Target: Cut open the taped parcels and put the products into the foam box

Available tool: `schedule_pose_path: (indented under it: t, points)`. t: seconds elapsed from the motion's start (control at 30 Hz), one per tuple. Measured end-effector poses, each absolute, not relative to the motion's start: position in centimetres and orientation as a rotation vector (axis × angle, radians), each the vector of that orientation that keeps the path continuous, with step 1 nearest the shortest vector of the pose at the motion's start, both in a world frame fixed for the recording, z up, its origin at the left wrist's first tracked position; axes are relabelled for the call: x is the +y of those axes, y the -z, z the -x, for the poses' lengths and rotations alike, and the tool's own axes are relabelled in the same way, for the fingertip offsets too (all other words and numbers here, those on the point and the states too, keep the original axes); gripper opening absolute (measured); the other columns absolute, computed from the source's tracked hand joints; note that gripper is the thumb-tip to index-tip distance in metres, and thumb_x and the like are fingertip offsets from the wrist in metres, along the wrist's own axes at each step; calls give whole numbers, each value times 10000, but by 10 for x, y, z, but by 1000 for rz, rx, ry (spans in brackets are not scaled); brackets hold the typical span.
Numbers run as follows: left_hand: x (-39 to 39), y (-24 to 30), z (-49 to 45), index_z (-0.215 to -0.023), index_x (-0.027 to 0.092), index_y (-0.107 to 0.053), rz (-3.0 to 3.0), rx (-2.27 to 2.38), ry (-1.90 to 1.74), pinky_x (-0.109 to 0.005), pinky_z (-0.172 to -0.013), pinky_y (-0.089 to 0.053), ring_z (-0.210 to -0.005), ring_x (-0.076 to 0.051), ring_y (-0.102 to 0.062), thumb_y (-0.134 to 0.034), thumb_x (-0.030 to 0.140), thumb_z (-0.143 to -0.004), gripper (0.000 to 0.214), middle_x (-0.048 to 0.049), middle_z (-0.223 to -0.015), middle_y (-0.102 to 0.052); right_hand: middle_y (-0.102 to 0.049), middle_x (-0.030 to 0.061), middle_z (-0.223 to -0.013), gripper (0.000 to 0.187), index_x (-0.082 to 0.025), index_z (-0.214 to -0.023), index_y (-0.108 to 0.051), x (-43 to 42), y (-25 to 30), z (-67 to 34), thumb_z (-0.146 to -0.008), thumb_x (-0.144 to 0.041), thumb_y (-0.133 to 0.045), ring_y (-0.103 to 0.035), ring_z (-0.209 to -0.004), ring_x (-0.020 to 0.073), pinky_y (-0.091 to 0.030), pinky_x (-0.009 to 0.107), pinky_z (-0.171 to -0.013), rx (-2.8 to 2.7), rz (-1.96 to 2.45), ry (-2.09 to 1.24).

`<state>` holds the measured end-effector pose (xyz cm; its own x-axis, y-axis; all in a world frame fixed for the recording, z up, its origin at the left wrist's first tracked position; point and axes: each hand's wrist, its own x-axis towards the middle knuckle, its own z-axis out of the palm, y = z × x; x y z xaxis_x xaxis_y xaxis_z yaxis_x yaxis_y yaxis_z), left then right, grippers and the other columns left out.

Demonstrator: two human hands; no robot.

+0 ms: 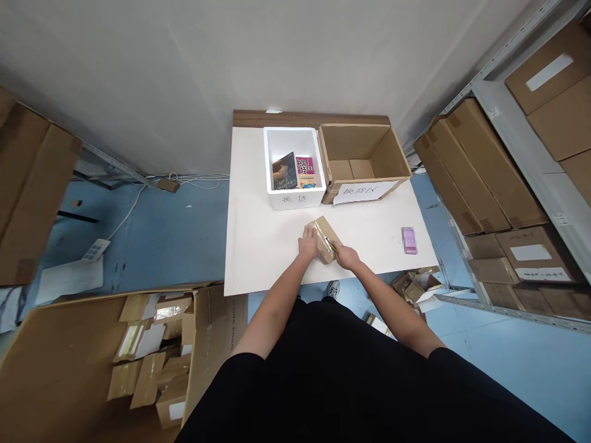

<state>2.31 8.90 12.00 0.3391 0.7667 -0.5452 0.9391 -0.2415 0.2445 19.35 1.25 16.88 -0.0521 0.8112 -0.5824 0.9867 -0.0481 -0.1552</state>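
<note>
A small brown cardboard box (325,226) with clear tape along its top lies at a slant near the front of the white table. Gripping its left side is my left hand (308,242), with the fingers bent over the edge. My right hand (347,256) is closed around a small yellow-and-black utility knife (332,246), most of it hidden in the fist. The knife's front end is at the taped top, towards the box's right side. Whether the blade is in the tape is too small to tell.
Behind the box stand a white foam box (295,200) with books (285,172) and an open carton (330,192) with a paper label. A pinkish-purple blurred item (409,240) lies at the table's right. A large carton (60,357) of parcels is at lower left; shelves (498,104) stand right.
</note>
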Motion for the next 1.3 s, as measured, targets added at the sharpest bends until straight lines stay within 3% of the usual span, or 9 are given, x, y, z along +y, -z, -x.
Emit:
schedule_pose_path:
  t: [0.27,0.9,1.3]
  points:
    - [88,-120,-23,-1720,199,-95,-2089,1497,448,-515,-1214,-391,-1643,-357,97,-819,677,-744,1306,-138,-1792,26,-700,116,-1369,641,-290,-1654,-339,-9,-174,-202,-1025,-193,-412,-688,-1161,283,-494,350,-925,1888,-1923,818]
    - [91,-118,-22,-1718,251,-14,-2085,1508,466,-532,-1213,-389,-1642,-359,92,-806,641,-754,1307,-109,-1796,38,-732,113,-1256,646,-286,-1658,-323,-53,-175,-220,-1026,-182,-406,-698,-1072,270,-465,311,-837,1835,-1946,895]
    - [92,-120,-24,-1719,233,-58,-2098,1511,501,-525,-1218,-389,-1646,-350,57,-800,667,-756,1290,-125,-1795,6,-722,109,-1267,680,-309,-1677,-287,-69,-176,-229,-1022,-180,-417,-693,-1059,271,-458,302,-815,1828,-1926,937]
